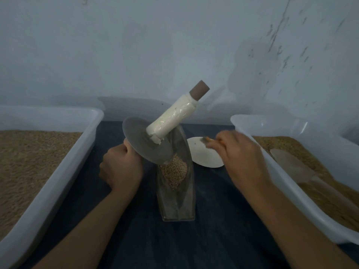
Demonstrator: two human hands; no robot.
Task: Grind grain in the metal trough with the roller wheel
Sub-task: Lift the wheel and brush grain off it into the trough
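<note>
Two forearms enter from the bottom edge, cut off below the elbow, over a dark blue cloth [223, 220] covering the bench. Between them stands the metal trough [177, 202], a narrow boat-shaped channel of dull grey steel on a squared base. A small heap of tan grain [174, 172] lies in its hollow; the far end of the channel is hidden behind the roller wheel [147, 144].

The wheel is a flat grey metal disc, tilted, its lower rim over the grain; whether it touches the grain cannot be told. Its axle handle [174, 118] juts up to the right, wrapped in creamy plastic film, with a bare brown cylindrical end. The handle on the other side is hidden by the disc and the left hand [121, 168], whose grip is curled behind the disc's left rim, apparently round that handle.

The right hand [241, 158] is blurred; its fingers pinch something small and orange-tipped that is too smeared to identify, above a white round plate [206, 158] just right of the trough.

Either side sits a translucent white plastic tub. The left tub [64, 171] holds coarse tan grain; the right tub [275, 171] holds browner grain with a pale scoop [289, 166] half buried. Behind is a stained blue-grey wall [174, 45].
</note>
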